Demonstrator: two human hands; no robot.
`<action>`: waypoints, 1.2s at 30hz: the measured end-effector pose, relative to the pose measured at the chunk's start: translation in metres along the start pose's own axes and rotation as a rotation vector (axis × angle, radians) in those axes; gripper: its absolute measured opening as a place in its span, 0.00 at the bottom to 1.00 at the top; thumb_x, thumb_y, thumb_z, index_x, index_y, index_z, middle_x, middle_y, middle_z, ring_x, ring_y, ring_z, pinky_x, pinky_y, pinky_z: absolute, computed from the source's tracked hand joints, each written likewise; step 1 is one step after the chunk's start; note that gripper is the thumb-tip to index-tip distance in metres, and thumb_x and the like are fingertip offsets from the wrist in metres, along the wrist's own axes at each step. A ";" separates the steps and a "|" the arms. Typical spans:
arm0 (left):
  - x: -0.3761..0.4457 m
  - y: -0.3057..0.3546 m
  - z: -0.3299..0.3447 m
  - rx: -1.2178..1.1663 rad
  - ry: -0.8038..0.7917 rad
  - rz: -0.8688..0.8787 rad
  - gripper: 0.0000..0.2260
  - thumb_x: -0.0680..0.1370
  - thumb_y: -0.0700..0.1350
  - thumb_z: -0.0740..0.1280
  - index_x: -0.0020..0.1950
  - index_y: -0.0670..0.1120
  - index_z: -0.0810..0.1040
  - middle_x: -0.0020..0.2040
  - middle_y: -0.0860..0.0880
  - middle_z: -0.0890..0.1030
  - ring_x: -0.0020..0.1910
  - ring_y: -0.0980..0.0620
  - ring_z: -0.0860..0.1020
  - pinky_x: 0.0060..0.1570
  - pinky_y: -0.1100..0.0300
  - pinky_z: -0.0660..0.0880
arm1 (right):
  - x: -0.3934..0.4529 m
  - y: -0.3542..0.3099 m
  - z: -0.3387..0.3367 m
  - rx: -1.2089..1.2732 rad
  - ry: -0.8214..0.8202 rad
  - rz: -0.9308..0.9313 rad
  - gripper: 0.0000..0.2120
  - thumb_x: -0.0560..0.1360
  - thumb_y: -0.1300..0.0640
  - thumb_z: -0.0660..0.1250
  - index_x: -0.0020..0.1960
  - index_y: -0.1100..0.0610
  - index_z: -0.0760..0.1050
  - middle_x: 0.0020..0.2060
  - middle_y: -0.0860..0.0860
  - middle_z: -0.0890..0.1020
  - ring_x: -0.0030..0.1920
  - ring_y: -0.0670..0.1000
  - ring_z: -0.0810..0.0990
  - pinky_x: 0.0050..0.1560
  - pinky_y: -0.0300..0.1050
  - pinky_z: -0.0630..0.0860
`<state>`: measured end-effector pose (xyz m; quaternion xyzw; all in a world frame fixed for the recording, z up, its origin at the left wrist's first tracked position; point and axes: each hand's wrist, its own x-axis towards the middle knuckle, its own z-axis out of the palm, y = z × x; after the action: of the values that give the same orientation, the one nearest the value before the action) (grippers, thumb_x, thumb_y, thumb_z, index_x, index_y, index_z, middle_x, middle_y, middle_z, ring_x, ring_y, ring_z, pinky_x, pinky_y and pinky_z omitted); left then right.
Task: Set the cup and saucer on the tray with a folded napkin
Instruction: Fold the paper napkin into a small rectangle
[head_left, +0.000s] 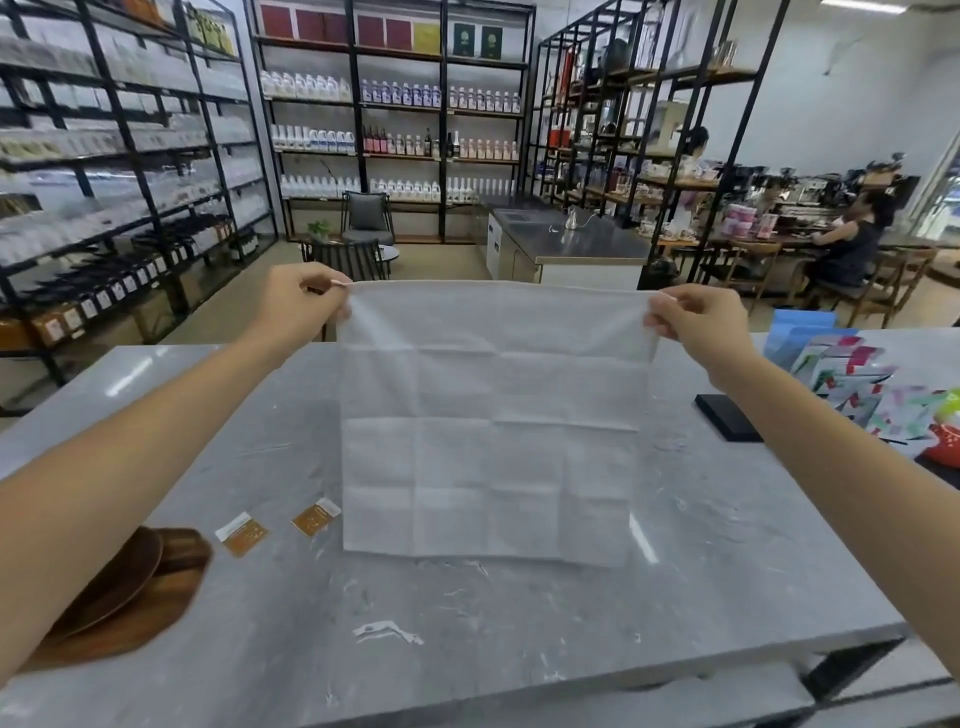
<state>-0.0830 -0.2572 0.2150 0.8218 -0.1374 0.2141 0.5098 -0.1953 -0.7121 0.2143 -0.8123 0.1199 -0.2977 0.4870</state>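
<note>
- My left hand (298, 301) sits in the upper left-centre of the frame, thumb and fingers pinched shut.
- My right hand (698, 322) sits upper right-centre, pinched the same way, level with the left.
- I have both forearms bare and stretched forward from the lower corners, well apart.

Two bare arms came into view from the bottom corners. No sleeves covered them as far as the picture showed. The left hand (298, 304) and the right hand (701, 325) wore no gloves, rings or watches. The fingernails were short and plain.
</note>
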 end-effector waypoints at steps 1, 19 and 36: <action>0.000 -0.001 -0.002 -0.020 0.015 0.031 0.07 0.77 0.35 0.70 0.46 0.46 0.85 0.39 0.49 0.85 0.33 0.62 0.83 0.39 0.69 0.80 | -0.002 -0.001 -0.003 -0.002 0.012 -0.040 0.05 0.79 0.52 0.71 0.51 0.51 0.85 0.40 0.50 0.89 0.46 0.50 0.88 0.51 0.44 0.85; -0.231 -0.099 -0.016 -0.031 -0.252 -0.023 0.15 0.73 0.31 0.73 0.43 0.52 0.84 0.40 0.58 0.86 0.43 0.59 0.84 0.48 0.73 0.77 | -0.229 0.134 -0.038 0.065 -0.238 0.053 0.06 0.79 0.57 0.70 0.51 0.55 0.86 0.46 0.52 0.89 0.50 0.52 0.88 0.48 0.48 0.86; -0.266 -0.134 0.000 -0.152 -0.278 -0.258 0.13 0.77 0.36 0.71 0.46 0.55 0.85 0.44 0.56 0.86 0.42 0.61 0.83 0.42 0.68 0.81 | -0.254 0.158 -0.034 0.046 -0.193 0.200 0.08 0.77 0.56 0.73 0.50 0.42 0.86 0.43 0.44 0.88 0.43 0.40 0.84 0.38 0.32 0.79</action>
<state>-0.2550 -0.1962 -0.0207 0.8134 -0.1160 0.0208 0.5696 -0.4024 -0.6920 -0.0032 -0.8097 0.1461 -0.1710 0.5420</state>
